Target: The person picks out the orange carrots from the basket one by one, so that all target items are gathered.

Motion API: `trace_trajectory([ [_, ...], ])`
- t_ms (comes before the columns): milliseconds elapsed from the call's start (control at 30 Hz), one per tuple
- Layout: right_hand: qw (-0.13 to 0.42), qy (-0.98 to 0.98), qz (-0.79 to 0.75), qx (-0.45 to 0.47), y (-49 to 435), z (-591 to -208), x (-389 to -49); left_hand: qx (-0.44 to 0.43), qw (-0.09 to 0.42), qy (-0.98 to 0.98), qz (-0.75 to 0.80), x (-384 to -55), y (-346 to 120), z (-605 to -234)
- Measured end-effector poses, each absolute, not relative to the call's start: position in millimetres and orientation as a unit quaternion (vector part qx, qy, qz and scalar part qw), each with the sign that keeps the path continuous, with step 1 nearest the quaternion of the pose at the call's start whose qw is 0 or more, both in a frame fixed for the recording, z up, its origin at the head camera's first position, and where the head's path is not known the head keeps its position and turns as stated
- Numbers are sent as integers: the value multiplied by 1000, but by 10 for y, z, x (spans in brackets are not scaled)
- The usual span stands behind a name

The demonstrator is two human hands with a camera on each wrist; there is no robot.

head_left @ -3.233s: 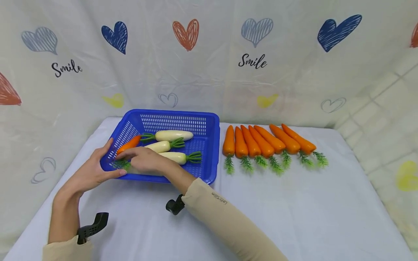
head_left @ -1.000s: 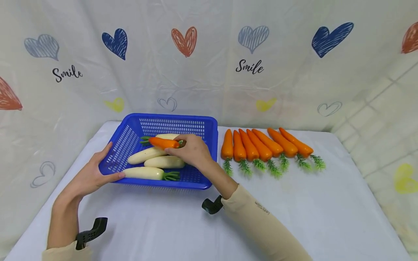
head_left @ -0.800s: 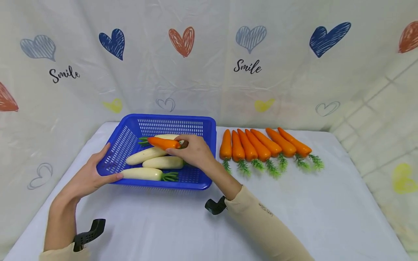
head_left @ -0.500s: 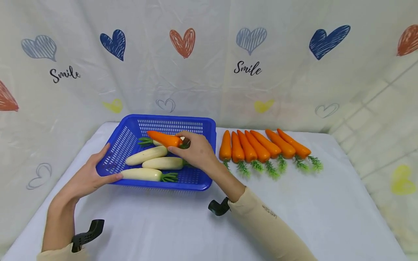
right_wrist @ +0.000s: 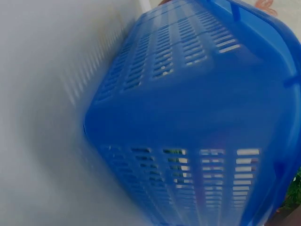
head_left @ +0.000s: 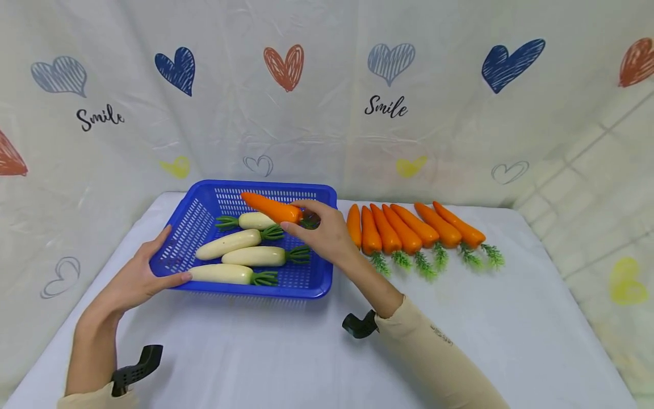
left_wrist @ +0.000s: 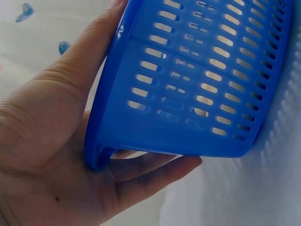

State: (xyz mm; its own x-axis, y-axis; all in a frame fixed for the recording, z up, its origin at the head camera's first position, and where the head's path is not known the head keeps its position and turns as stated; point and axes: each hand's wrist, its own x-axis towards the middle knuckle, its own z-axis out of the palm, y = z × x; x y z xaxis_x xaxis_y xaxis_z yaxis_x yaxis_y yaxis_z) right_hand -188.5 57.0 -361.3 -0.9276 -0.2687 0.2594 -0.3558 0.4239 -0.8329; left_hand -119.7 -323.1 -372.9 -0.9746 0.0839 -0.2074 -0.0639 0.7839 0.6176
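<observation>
My left hand [head_left: 140, 275] grips the front left corner of a blue plastic basket [head_left: 255, 291]. In the left wrist view, the thumb lies along the rim and the fingers go beneath it at the outer wall [left_wrist: 122, 127]. My right hand [head_left: 332, 233] pinches an orange carrot [head_left: 271, 207] by its thick leafy end, above the basket's right half, tip pointing left. Several white radishes [head_left: 230, 244] with green stalks lie in the basket; the carrot partly covers the rearmost radish [head_left: 250, 220]. Mostly the basket's slotted outside [right_wrist: 188, 108] fills the right wrist view.
Right of the basket, several orange carrots [head_left: 406, 227] lie side by side on the white tablecloth [head_left: 460, 324], leafy ends toward me. My right hand partly covers the leftmost carrot [head_left: 353, 224]. A curtain printed with hearts [head_left: 327, 130] hangs behind the table.
My right hand, earlier deep in the basket's left side, has lifted the carrot and carried it rightward and up, uncovering the radishes' stalks. My left hand stays at the basket's corner.
</observation>
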Motion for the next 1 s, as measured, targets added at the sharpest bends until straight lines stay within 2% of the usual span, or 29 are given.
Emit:
trace_trajectory([
  [467, 75, -817, 546, 169, 892, -3609, -1883, 16, 104, 935, 338, -1236, -3200, -3717],
  [1000, 82, -821, 550, 126, 1310, -3672, -1871, 13, 107, 934, 339, -1196, -3223, -3750],
])
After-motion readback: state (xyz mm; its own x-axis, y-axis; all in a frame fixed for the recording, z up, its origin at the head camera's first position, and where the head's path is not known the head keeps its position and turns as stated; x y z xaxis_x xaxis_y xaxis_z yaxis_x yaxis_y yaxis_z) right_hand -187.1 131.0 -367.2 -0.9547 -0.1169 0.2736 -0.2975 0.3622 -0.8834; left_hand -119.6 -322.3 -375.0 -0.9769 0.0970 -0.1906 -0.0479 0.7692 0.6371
